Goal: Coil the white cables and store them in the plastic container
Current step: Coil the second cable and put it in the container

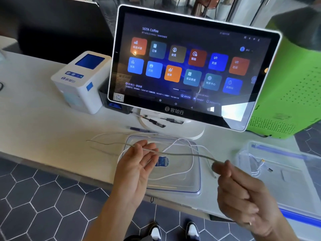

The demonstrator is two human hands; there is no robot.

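I see the pale counter [34, 129] carrying a touchscreen [187, 66], a white printer [78, 80] and a clear container [284, 173] at right. A clear lid [173, 185] lies in front of me. The white cable [182, 154] stretches above it between my hands. My left hand [137, 164] is loose, palm up, cable across its fingers [147, 150]; my right hand [243, 190] pinches the cable.
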